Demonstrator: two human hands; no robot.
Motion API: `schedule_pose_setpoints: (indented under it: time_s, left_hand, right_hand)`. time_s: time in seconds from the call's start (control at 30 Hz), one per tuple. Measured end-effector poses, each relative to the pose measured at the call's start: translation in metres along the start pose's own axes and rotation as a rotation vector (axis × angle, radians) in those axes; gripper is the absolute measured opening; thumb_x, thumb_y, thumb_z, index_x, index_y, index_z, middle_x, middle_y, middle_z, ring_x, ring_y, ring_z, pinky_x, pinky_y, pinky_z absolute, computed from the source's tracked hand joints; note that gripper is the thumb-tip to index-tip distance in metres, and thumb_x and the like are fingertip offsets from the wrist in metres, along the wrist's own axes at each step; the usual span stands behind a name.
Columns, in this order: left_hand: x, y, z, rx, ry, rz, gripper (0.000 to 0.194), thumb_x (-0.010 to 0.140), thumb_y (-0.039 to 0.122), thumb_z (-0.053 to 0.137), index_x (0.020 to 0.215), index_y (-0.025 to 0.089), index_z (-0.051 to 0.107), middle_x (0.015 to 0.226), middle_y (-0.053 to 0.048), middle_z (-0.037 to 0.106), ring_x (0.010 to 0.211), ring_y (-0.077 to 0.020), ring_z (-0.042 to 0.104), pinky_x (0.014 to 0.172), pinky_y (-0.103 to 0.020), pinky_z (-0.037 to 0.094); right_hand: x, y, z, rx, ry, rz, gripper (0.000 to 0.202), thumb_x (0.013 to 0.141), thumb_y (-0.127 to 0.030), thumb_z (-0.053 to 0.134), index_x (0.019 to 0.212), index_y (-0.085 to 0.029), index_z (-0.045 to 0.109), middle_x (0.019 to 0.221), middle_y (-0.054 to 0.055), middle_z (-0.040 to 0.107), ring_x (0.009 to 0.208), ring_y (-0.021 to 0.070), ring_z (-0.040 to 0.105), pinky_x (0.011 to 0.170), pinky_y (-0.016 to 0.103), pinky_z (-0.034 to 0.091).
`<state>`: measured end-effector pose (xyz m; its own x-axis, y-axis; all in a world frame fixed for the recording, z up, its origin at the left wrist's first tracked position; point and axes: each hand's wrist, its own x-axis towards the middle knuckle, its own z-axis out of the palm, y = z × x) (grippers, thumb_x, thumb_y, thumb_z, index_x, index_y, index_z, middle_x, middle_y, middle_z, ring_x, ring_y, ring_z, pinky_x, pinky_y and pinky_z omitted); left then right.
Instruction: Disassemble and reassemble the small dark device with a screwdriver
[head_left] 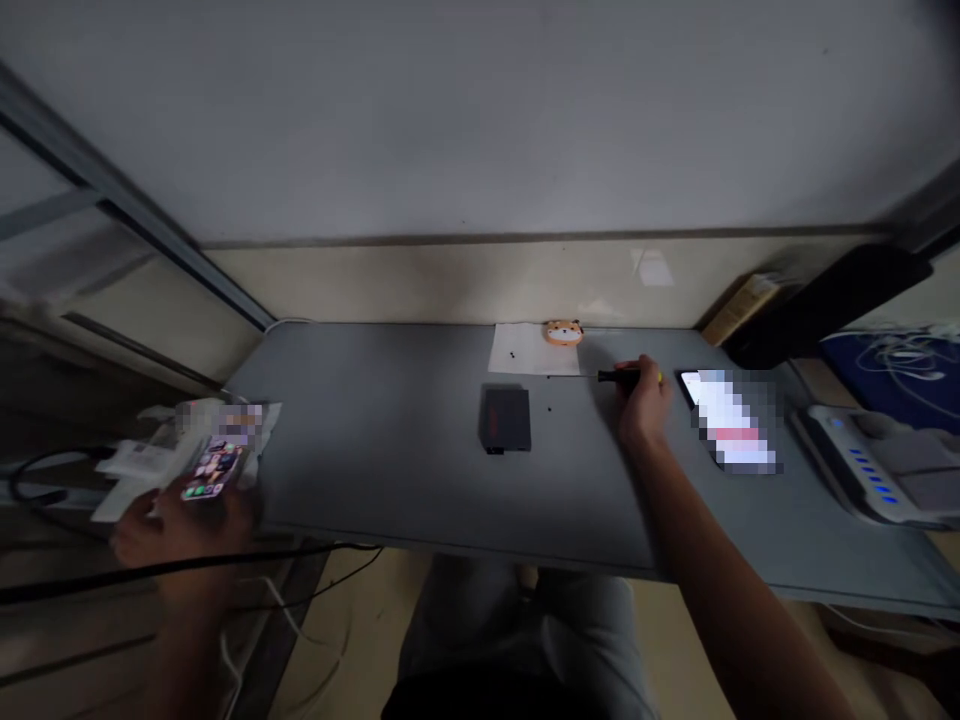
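My right hand (645,400) is closed around the dark handle of a screwdriver (619,376), whose thin shaft points left above the grey table. At the far left, my left hand (184,525) is at the lower end of a lit phone (216,468) and looks blurred; its grip is hard to make out. A dark rectangular box (506,419) lies on the table between my hands. Behind it is a white paper sheet (517,350) with tiny dark bits on it. More small dark bits lie on the table right of the box.
An orange animal-faced object (563,332) sits on the paper's right edge. A second lit phone (731,420) lies right of my right hand. Farther right is a power strip (870,470). A black cable (150,572) crosses near my left wrist. A wall stands behind the table (360,440).
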<state>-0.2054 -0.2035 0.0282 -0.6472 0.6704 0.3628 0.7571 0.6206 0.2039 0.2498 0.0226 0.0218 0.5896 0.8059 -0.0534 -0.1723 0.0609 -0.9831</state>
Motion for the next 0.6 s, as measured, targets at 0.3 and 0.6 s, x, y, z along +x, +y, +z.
schedule_pose_setpoints:
  time_s: [0.3, 0.6]
  left_hand:
    - [0.025, 0.002, 0.001, 0.007, -0.109, 0.051, 0.062, 0.096, 0.058, 0.044, 0.144, 0.022, 0.059, 0.162, -0.022, 0.04, 0.146, -0.0513, 0.039, 0.112, -0.076, 0.031]
    - [0.03, 0.009, -0.002, 0.018, -0.155, 0.057, 0.061, 0.098, 0.051, 0.042, 0.145, 0.017, 0.06, 0.163, -0.026, 0.038, 0.15, -0.05, 0.036, 0.115, -0.073, 0.032]
  right_hand:
    - [-0.001, -0.001, -0.002, 0.004, 0.02, -0.024, 0.044, 0.08, -0.062, 0.062, 0.063, -0.022, 0.06, 0.055, -0.002, 0.057, 0.046, 0.0107, 0.046, 0.043, 0.027, 0.032]
    - [0.0, -0.001, -0.002, 0.028, 0.028, 0.0, 0.038, 0.082, -0.055, 0.063, 0.064, -0.022, 0.057, 0.053, -0.004, 0.054, 0.046, 0.0107, 0.045, 0.044, 0.025, 0.032]
